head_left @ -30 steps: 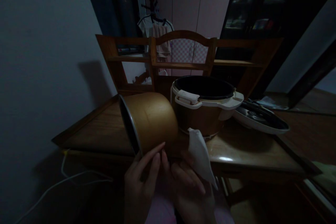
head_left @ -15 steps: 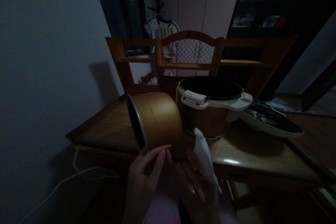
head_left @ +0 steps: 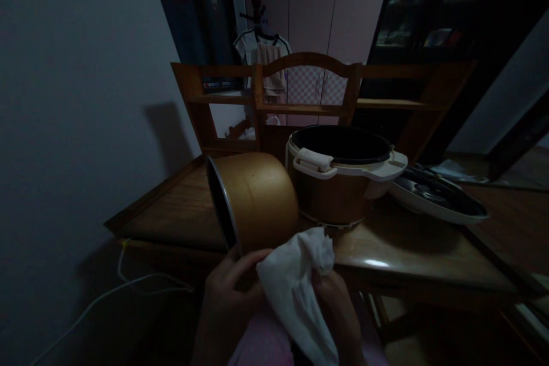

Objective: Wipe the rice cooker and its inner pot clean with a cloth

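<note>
A gold-brown inner pot [head_left: 253, 200] lies on its side at the wooden table's near edge, its mouth turned left. My left hand [head_left: 227, 291] curls around the pot's lower rim. My right hand [head_left: 338, 309] is closed on a white tissue [head_left: 295, 286], which hangs spread out in front of it, just below the pot. Behind the pot stands the rice cooker body [head_left: 338, 183], open, with a cream rim and a dark inside.
The cooker's lid [head_left: 437, 200] lies open to the right on the table [head_left: 407, 251]. A wooden shelf rack [head_left: 309, 97] stands behind. A white cable [head_left: 107, 291] runs along the wall at left. The room is dim.
The tissue, folded narrow and upright before, is now spread open and lies over my right hand. My left fingers have curled in closer under the pot's rim.
</note>
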`<state>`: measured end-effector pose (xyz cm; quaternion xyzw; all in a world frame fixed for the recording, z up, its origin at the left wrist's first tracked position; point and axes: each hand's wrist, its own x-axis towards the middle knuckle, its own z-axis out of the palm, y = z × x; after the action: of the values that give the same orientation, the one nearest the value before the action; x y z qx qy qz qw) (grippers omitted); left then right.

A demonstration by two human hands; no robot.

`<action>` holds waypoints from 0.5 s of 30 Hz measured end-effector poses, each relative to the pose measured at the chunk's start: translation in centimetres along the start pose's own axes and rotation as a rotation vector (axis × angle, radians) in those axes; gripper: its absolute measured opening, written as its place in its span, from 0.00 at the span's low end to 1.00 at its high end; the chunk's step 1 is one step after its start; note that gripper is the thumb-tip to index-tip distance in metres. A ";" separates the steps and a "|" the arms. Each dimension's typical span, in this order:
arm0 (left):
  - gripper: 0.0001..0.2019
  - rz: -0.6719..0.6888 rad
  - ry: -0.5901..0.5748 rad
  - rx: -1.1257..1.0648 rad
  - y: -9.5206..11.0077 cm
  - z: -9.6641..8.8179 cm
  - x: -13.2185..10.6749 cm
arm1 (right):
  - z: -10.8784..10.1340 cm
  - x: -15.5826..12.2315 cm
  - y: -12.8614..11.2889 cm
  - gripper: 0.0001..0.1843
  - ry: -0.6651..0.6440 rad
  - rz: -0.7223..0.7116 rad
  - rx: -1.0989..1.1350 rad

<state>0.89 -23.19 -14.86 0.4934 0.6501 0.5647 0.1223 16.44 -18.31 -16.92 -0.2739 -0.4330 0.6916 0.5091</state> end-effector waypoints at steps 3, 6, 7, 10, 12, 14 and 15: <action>0.10 -0.010 -0.031 -0.001 -0.8 -0.1 -0.2 | 0.4 -1.9 -0.1 0.13 0.075 -0.027 -0.115; 0.11 -0.020 -0.064 0.018 -1.8 0.1 -0.5 | 1.4 -3.2 -1.0 0.06 0.023 -0.212 -0.212; 0.11 -0.018 -0.057 0.040 -2.2 0.2 -0.7 | 1.8 -3.3 -1.4 0.06 -0.001 -0.258 -0.234; 0.11 0.014 -0.013 0.131 -3.3 0.7 -1.0 | 2.8 -3.4 -2.4 0.08 -0.054 -0.285 -0.308; 0.12 0.047 0.001 0.152 -3.4 0.7 -1.2 | 2.8 -3.4 -2.6 0.10 -0.052 -0.310 -0.348; 0.13 0.070 -0.014 0.127 -2.9 0.6 -1.2 | 2.2 -3.4 -2.2 0.10 -0.013 -0.332 -0.335; 0.13 0.075 -0.021 0.108 -2.5 0.5 -1.1 | 1.8 -3.4 -1.8 0.10 -0.007 -0.311 -0.286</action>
<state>0.52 -23.39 -17.60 0.5292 0.6595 0.5277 0.0808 16.97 -21.87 -14.68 -0.2707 -0.5656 0.5371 0.5642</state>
